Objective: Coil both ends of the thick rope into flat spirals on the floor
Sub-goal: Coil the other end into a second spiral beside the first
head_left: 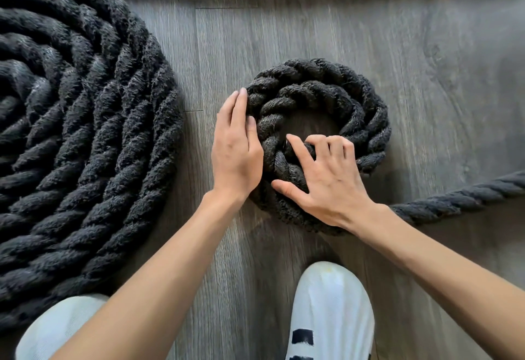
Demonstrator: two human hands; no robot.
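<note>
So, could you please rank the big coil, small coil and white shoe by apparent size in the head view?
1. big coil
2. small coil
3. white shoe, nearer the camera and cut off, so unsure

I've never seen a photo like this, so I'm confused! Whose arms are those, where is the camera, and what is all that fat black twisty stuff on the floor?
The camera sits on a person's head and looks down, so you see that person's own two arms. On the grey wood-plank floor lies a big flat coil of thick black twisted rope, on the left. In the middle is a small spiral of thick black twisted rope, only a couple of turns so far. The left hand presses flat against its outer side. The right hand curls its fingers over the inner turn, thumb on the outside. The loose rope tail runs off to the right. Below are a white shoe with black stripes and a pale trouser knee.
</note>
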